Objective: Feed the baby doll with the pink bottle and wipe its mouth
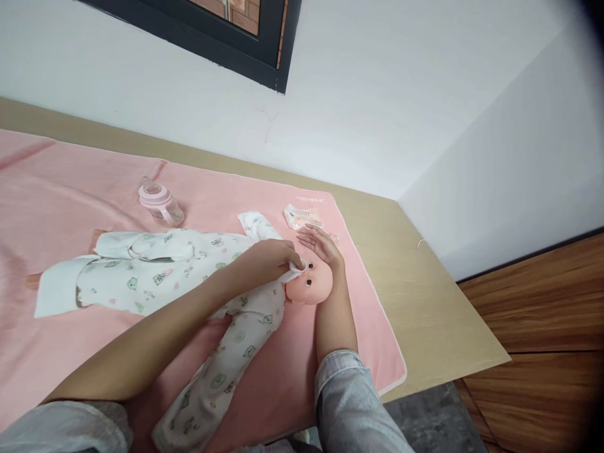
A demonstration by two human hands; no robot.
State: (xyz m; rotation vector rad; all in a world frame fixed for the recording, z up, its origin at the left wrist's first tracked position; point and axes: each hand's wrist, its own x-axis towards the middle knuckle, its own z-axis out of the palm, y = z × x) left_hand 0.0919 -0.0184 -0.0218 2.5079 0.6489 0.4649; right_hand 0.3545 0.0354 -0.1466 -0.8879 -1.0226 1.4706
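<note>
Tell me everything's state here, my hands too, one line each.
Doll, on its back, eyes open.
Patterned outfit, on the doll.
White cloth, bunched, at the doll's face.
Left hand, closed on the white cloth.
Right hand, open, beside the doll's head.
Pink blanket, spread out, creased.
Bottle, upright or lying unclear.
Packet, lying down; open or sealed unclear.
Window, open or shut unclear.

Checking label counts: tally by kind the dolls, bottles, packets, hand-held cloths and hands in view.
Clothed doll: 1
Bottle: 1
Packet: 1
White cloth: 1
Hands: 2 (left hand, right hand)
Total: 6
</note>
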